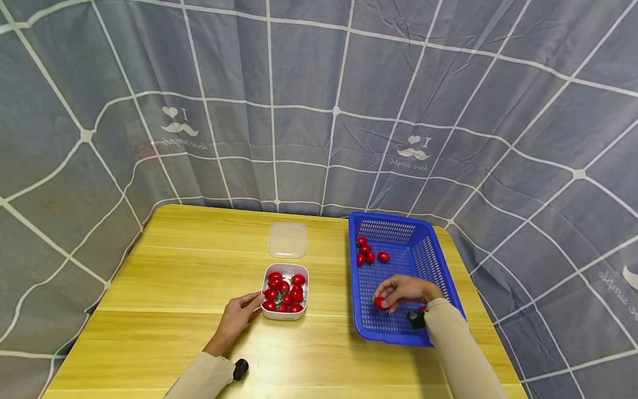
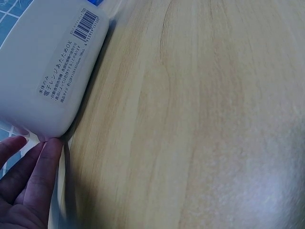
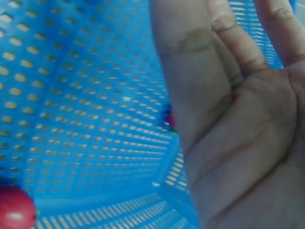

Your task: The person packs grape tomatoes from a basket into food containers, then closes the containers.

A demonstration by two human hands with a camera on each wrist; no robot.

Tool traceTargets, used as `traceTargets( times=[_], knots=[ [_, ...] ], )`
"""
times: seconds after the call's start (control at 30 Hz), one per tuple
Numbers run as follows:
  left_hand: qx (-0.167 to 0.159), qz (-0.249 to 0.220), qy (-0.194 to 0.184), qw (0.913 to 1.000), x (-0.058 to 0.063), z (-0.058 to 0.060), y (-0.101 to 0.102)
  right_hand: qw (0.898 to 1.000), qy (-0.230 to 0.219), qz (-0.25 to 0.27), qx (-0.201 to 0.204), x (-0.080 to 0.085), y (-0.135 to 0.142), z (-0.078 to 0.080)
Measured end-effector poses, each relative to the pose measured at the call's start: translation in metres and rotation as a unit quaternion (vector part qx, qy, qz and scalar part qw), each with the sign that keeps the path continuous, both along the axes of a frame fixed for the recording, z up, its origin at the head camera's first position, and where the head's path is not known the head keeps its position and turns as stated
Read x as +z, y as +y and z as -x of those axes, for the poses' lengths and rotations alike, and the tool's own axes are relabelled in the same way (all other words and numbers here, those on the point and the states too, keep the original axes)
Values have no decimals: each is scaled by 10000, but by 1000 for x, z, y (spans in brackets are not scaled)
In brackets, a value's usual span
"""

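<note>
A small white plastic container [image 1: 285, 316] full of red cherry tomatoes [image 1: 287, 300] stands on the wooden table. My left hand [image 1: 238, 320] touches its left side with fairly straight fingers; the left wrist view shows fingertips [image 2: 49, 145] against a lower corner of the container [image 2: 52, 62]. Inside a blue perforated basket [image 1: 356, 299], my right hand [image 1: 406, 290] pinches a cherry tomato [image 1: 380, 302] between thumb and fingers. In the right wrist view the palm [image 3: 248, 138] hides that grip. Several tomatoes [image 1: 365, 249] lie toward the basket's back left, and one is partly hidden near the right wrist.
A translucent square lid [image 1: 287, 240] lies flat behind the white container. The basket takes up the table's right side, its walls rising around the right hand. A grey checked curtain [image 1: 304, 133] hangs behind and beside the wooden table [image 1: 189, 266].
</note>
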State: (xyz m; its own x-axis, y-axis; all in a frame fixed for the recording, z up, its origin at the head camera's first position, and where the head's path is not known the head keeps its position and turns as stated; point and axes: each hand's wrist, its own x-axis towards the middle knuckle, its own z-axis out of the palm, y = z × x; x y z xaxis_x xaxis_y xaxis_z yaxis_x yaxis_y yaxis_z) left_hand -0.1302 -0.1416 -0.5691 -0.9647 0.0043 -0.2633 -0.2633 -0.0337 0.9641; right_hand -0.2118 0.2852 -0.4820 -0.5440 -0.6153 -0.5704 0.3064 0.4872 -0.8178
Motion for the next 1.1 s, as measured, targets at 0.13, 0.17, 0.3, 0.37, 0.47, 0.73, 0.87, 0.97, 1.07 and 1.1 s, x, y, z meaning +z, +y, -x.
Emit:
traceTargets(
  times=[0.13,0.17,0.3,0.37,0.47,0.73,0.87,0.97,1.07,1.1],
  knots=[
    [-7,12,-10,10000,0,0,0,9992,357,139,-95,11,-1,-1],
    [-5,37,-9,10000,0,0,0,9988,458,141,-141,14,-2,-2],
    [0,49,6,10000,1,0,0,9952,926,70,-297,26,-9,-4],
    [-16,55,20,10000,1,0,0,9929,1133,28,-362,31,-13,-5],
    [-43,59,23,10000,0,0,0,9895,1387,14,-395,37,-20,-6],
    [8,59,15,10000,-1,0,0,9793,1957,145,-496,45,-40,-6],
    [34,65,29,10000,-1,0,0,9736,2212,113,-551,47,-56,-6],
    [25,82,14,10000,-1,0,0,9698,2353,23,-644,49,-70,-5],
    [26,107,-8,9999,-2,0,0,9657,2494,-55,-725,49,-86,-4],
    [30,106,-13,9999,-2,0,0,9638,2560,-83,-739,49,-91,-4]
  ],
)
